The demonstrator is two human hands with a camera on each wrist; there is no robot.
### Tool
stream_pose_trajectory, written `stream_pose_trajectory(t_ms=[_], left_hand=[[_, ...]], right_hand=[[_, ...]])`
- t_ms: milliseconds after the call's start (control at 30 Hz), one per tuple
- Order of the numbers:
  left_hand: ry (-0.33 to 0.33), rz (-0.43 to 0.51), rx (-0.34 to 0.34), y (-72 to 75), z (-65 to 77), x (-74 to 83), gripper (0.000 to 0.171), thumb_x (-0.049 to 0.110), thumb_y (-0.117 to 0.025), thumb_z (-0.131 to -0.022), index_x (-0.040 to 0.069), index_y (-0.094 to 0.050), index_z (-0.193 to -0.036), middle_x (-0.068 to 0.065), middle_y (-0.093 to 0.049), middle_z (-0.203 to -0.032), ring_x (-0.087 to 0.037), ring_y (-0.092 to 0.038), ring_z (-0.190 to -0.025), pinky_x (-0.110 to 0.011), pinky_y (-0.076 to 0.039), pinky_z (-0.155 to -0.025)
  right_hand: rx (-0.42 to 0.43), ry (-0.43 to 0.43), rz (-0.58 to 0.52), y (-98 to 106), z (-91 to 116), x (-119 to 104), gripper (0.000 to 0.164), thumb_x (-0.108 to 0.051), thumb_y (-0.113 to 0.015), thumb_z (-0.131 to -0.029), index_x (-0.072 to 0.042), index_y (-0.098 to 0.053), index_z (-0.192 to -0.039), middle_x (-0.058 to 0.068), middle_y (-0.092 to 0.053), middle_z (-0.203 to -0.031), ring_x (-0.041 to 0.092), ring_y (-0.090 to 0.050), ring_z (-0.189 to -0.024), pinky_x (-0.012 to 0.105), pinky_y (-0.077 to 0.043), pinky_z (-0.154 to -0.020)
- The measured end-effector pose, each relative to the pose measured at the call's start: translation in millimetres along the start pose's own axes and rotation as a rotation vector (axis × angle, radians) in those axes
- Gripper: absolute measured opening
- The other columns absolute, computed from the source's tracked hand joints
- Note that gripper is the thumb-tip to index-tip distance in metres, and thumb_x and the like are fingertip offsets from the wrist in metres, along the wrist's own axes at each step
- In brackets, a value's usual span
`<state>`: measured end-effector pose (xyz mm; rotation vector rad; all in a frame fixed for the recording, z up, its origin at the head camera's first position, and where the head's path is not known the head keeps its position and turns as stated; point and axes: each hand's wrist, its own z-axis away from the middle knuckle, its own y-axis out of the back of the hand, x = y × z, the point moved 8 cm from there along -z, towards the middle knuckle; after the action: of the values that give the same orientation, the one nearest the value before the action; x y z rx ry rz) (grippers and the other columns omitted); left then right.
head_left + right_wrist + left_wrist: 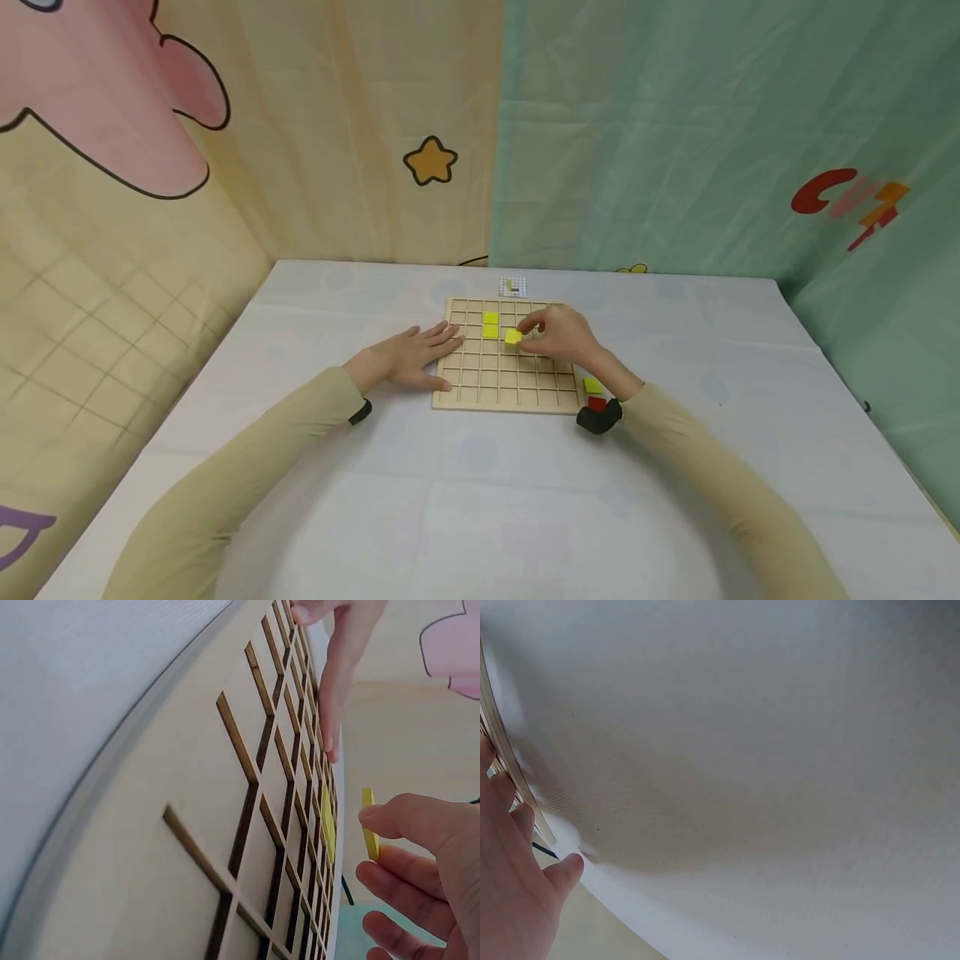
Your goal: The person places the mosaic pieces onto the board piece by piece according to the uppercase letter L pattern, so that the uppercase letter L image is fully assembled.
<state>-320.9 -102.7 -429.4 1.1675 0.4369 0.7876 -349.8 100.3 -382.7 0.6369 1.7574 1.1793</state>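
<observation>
Between thumb and fingers of right hand (564, 335): yellow tile (512, 336), grip narrow around it, held just above wooden grid board (491, 360). Left of held tile, two yellow tiles (491, 331) in adjoining cells. Left hand (416, 357) resting with fingers spread on board's left edge. Right of board, on tabletop (480, 508): loose yellow tile (592, 385), red tile (596, 403) partly hidden by black wristband (600, 419). Past far edge, small patterned card (513, 287).
</observation>
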Motion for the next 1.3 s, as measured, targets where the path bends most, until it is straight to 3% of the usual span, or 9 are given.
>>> stream_pose_trajectory(t_ms=[367,633,1300], left_hand=[[0.007,0.018,-0.006,1.2,1.3,0.9,0.089,0.066,-0.044,-0.091,0.019,-0.006,-0.156,-0.003,0.002,-0.164,-0.025,0.003,-0.151,-0.057,-0.01,-0.119],[0.004,0.019,-0.007,2.5,1.1,1.7,0.089,0.067,-0.043,-0.091,0.019,-0.006,-0.156,-0.002,0.002,-0.164,-0.025,0.003,-0.151,-0.057,-0.01,-0.119],[0.011,0.009,-0.008,0.5,-2.0,-0.9,0.089,0.068,-0.043,-0.09,0.021,-0.005,-0.156,-0.001,0.003,-0.164,-0.023,0.003,-0.151,-0.056,-0.011,-0.119]], right_hand=[[-0.054,0.043,-0.04,-18.9,-16.5,-17.4,0.03,-0.034,-0.077,-0.08,-0.012,-0.077,-0.101,0.0,-0.076,-0.094,0.014,-0.066,-0.082,0.027,-0.051,-0.07],[-0.099,0.01,-0.047,-29.3,-21.1,-14.5,0.031,-0.034,-0.077,-0.08,-0.012,-0.076,-0.102,0.001,-0.075,-0.1,0.013,-0.067,-0.085,0.026,-0.051,-0.071],[-0.119,0.021,-0.053,-32.9,-22.3,-17.2,0.029,-0.033,-0.076,-0.082,-0.012,-0.076,-0.103,0.003,-0.074,-0.106,0.015,-0.067,-0.089,0.027,-0.052,-0.072]])
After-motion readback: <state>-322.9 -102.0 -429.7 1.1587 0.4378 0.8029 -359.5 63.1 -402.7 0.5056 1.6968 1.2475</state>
